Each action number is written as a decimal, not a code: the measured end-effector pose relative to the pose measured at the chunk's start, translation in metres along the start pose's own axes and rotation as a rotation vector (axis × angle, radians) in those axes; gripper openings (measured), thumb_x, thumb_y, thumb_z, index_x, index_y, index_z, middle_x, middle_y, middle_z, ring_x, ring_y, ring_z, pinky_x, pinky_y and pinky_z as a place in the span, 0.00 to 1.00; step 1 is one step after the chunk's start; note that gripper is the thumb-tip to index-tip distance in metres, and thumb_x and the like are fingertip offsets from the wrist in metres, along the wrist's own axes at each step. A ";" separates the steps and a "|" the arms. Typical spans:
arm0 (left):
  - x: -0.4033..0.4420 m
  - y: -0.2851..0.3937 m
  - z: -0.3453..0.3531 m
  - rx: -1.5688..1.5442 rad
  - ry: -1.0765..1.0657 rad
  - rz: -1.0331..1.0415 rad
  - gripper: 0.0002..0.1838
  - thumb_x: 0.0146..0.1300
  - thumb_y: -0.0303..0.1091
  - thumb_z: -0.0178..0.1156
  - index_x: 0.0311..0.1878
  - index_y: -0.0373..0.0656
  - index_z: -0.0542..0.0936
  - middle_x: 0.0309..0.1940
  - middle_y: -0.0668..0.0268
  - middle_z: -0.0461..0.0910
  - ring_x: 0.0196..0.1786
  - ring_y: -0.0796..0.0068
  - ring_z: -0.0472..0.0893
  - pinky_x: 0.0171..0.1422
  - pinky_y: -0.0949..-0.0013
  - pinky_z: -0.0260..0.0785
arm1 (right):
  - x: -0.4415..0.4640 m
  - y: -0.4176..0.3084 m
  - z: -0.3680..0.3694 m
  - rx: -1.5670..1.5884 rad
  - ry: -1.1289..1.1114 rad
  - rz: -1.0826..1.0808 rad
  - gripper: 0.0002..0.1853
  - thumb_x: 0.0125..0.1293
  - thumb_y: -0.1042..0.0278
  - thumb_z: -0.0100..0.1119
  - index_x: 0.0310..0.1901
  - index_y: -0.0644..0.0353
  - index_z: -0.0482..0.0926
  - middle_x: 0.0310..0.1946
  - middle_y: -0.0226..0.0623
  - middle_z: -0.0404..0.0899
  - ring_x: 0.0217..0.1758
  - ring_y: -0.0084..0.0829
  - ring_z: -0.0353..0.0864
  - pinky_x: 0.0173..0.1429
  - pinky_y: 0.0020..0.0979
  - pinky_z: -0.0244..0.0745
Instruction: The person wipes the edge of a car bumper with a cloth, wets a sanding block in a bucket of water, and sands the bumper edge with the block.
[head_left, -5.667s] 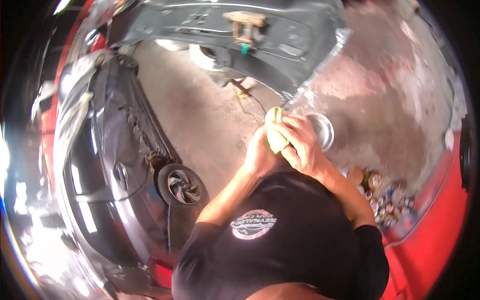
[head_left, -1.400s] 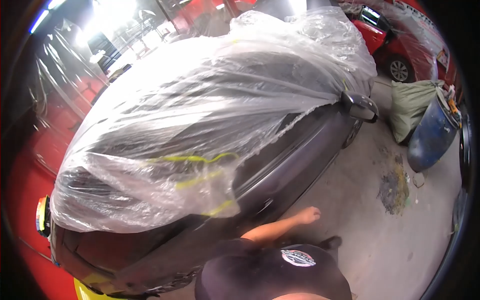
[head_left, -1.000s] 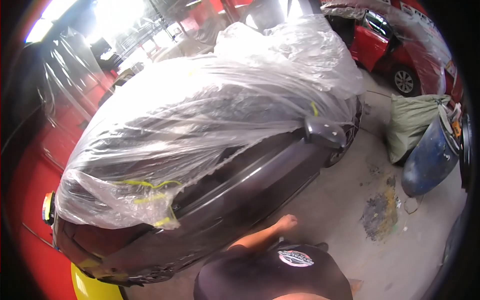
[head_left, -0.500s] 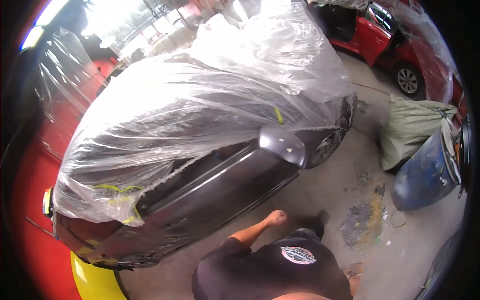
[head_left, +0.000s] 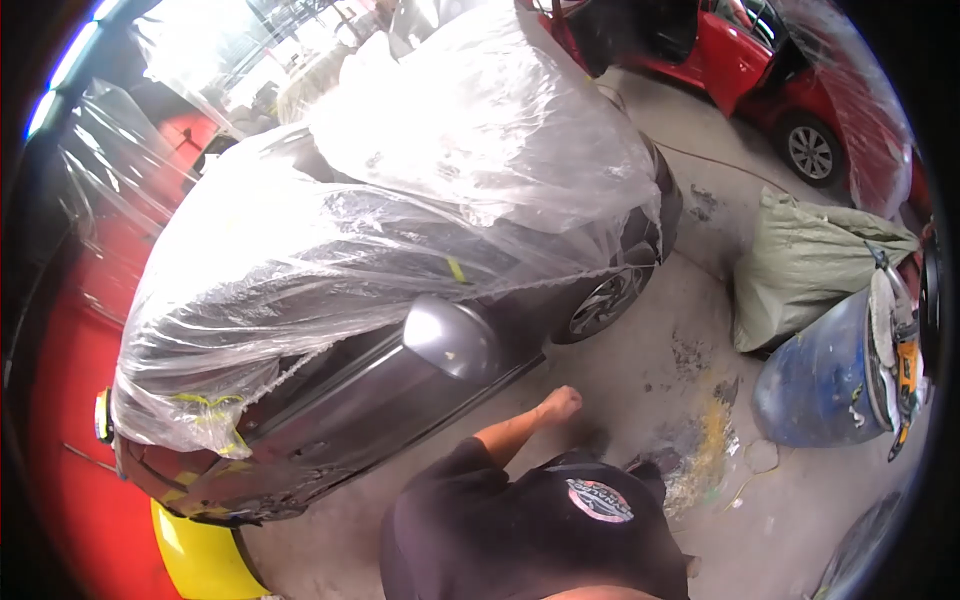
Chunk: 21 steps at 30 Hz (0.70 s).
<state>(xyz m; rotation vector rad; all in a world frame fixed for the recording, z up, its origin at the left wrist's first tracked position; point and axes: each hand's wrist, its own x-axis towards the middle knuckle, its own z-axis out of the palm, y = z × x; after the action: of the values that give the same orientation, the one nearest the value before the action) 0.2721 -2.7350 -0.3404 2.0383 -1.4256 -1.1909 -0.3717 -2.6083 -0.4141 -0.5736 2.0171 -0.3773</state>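
My left hand (head_left: 562,402) hangs low in front of my body, with its fingers curled in and nothing showing in them. It is beside the lower edge of a dark grey car (head_left: 385,400), apart from it. Clear plastic sheeting (head_left: 270,260) covers the roof, windows and front of this car, and yellow tape (head_left: 457,269) shows on it. The side mirror (head_left: 450,337) sticks out uncovered. Only a sliver of skin shows at the right side of my black shirt; my right hand is not visible.
A blue barrel (head_left: 815,385) with tools and rags on top stands at the right beside a pale green sack (head_left: 805,265). Behind them is a red car (head_left: 735,60) with a door open. A yellow panel (head_left: 200,550) lies at the lower left. Stains mark the floor.
The view has moved forward along the grey car; its mirror and front wheel are now nearer. My hands no longer hold the yellow cloth together, and my left arm swings low.
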 end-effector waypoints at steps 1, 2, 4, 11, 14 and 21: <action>0.013 0.016 0.001 0.012 0.001 0.004 0.14 0.63 0.35 0.60 0.45 0.37 0.88 0.39 0.50 0.89 0.44 0.53 0.89 0.52 0.53 0.79 | 0.012 -0.006 -0.007 -0.009 -0.008 0.000 0.20 0.54 0.77 0.58 0.51 0.72 0.78 0.30 0.52 0.82 0.29 0.44 0.86 0.28 0.44 0.78; 0.025 0.030 0.011 0.054 0.154 0.052 0.15 0.64 0.36 0.61 0.47 0.39 0.88 0.40 0.51 0.89 0.47 0.52 0.89 0.53 0.54 0.80 | 0.026 -0.012 -0.016 -0.018 -0.011 -0.008 0.21 0.54 0.77 0.58 0.51 0.72 0.78 0.31 0.52 0.82 0.29 0.45 0.86 0.28 0.44 0.79; 0.040 0.067 0.021 -0.012 0.160 -0.057 0.17 0.65 0.37 0.62 0.51 0.38 0.88 0.45 0.50 0.89 0.51 0.51 0.89 0.56 0.56 0.80 | 0.051 -0.028 -0.032 -0.022 -0.016 -0.018 0.21 0.54 0.77 0.57 0.52 0.72 0.79 0.31 0.52 0.83 0.30 0.45 0.86 0.29 0.44 0.79; 0.066 0.196 0.069 -0.072 0.012 0.044 0.20 0.68 0.37 0.62 0.57 0.33 0.84 0.50 0.46 0.88 0.56 0.48 0.87 0.62 0.56 0.79 | 0.126 -0.078 -0.084 -0.052 0.015 -0.057 0.22 0.54 0.77 0.57 0.53 0.72 0.79 0.33 0.53 0.83 0.32 0.45 0.87 0.31 0.45 0.80; 0.089 0.240 0.079 -0.057 -0.024 0.124 0.20 0.69 0.37 0.62 0.56 0.32 0.84 0.50 0.46 0.88 0.55 0.47 0.87 0.60 0.55 0.79 | 0.161 -0.101 -0.108 -0.069 0.055 -0.074 0.22 0.55 0.77 0.57 0.54 0.72 0.79 0.34 0.53 0.84 0.33 0.46 0.88 0.31 0.45 0.81; 0.177 0.354 0.109 -0.001 -0.132 0.376 0.19 0.69 0.36 0.61 0.58 0.35 0.84 0.49 0.48 0.88 0.52 0.51 0.88 0.58 0.56 0.79 | 0.186 -0.208 -0.136 -0.028 0.282 -0.788 0.29 0.64 0.71 0.56 0.67 0.72 0.75 0.58 0.57 0.83 0.61 0.50 0.83 0.67 0.44 0.75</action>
<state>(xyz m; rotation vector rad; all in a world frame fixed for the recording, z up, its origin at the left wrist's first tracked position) 0.0030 -3.0229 -0.2261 1.6162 -1.7717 -1.1747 -0.5190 -2.8792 -0.3831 -1.3973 1.9848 -0.9387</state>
